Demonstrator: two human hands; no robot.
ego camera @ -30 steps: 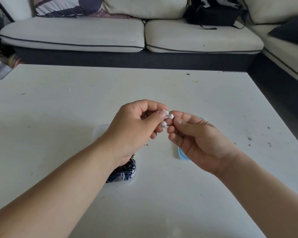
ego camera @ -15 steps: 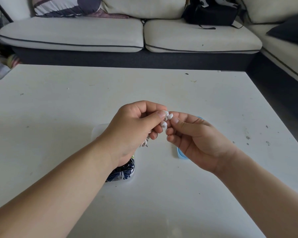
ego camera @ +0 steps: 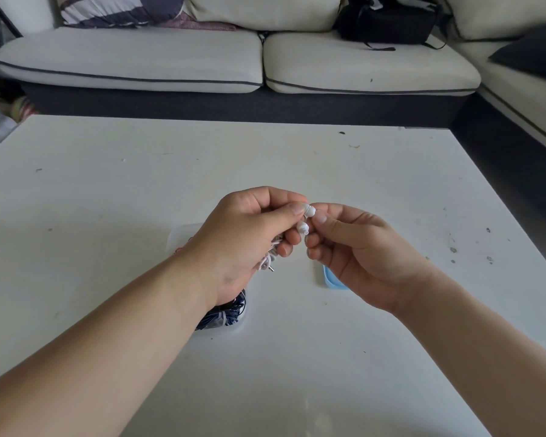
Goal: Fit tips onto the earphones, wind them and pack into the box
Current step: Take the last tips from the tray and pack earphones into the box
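Note:
My left hand [ego camera: 249, 234] grips a bundled pair of white earphones above the table; two white earbuds [ego camera: 303, 228] stick out past its thumb and the metal jack plug [ego camera: 270, 268] hangs below its fingers. My right hand [ego camera: 356, 250] pinches the upper earbud's white tip [ego camera: 310, 211] between thumb and forefinger. A clear plastic box [ego camera: 230, 323] holding dark blue and white cables lies under my left wrist, mostly hidden. Under my right hand a light blue piece [ego camera: 330, 279] lies on the table.
The white table [ego camera: 108, 190] has scattered small marks and specks, mostly at its right side. A pale sofa [ego camera: 139, 58] with a black bag [ego camera: 388, 23] runs along the far side and right.
Both hands stay together at the same spot. My right thumb and forefinger have shifted slightly on the upper earbud; the grip of the left hand is unchanged.

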